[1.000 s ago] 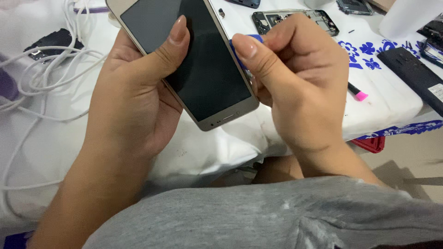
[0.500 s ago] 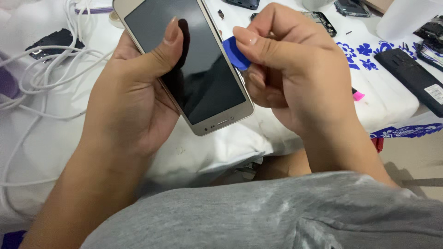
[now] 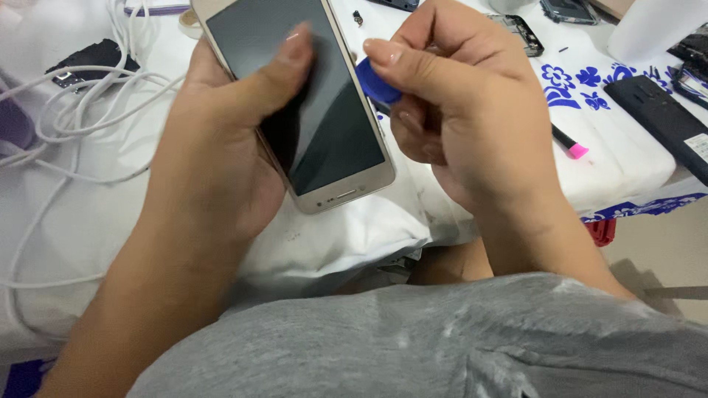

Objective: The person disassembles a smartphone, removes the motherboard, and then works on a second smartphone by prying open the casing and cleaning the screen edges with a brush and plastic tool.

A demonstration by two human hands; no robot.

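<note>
Blue pick (image 3: pixel 375 79) pinched between right fingers (image 3: pixel 413 63).

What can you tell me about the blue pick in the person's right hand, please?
The blue pick is a small, flat, rounded piece, plastic by its look, mostly hidden in the grip of the right hand, pinched between thumb and fingers. Its exposed edge lies at the right side of the gold smartphone, which the left hand holds screen up.

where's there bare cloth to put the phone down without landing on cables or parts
Bare white cloth lies just below the phone, between the left hand and right hand. Another free patch sits right of the pink-tipped tool, before the black slab. Crowded: white cables at left, phone parts along the top.
</note>
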